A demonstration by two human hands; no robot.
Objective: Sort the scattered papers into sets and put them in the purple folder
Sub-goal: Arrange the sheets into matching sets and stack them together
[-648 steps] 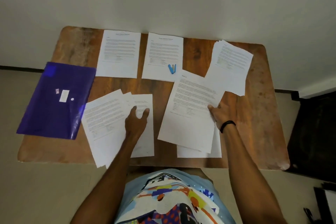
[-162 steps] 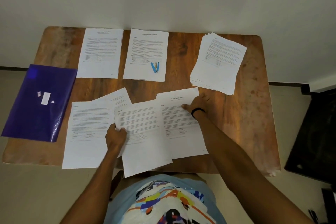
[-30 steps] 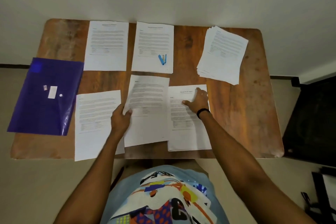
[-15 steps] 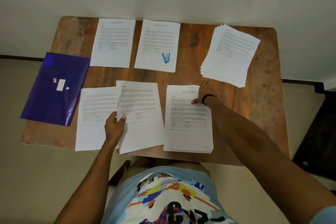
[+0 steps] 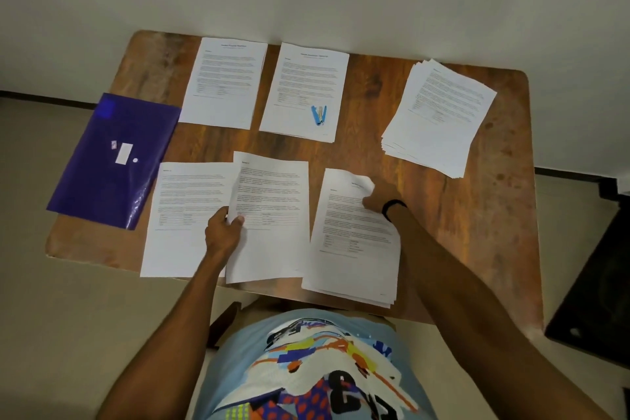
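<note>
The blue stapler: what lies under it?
The blue stapler rests on a printed paper set in the back row; the print it covers and any sheets below are hidden.

The folder (image 5: 102,177) is glossy deep purple with a small white label (image 5: 123,153). The papers (image 5: 439,112) are white with fine grey-black print. The stapler (image 5: 319,114) is bright blue. The table (image 5: 368,147) is reddish-brown wood grain. The wristband (image 5: 392,206) is black. The shirt (image 5: 238,361) is light blue with a white, orange, yellow and navy print.
</note>
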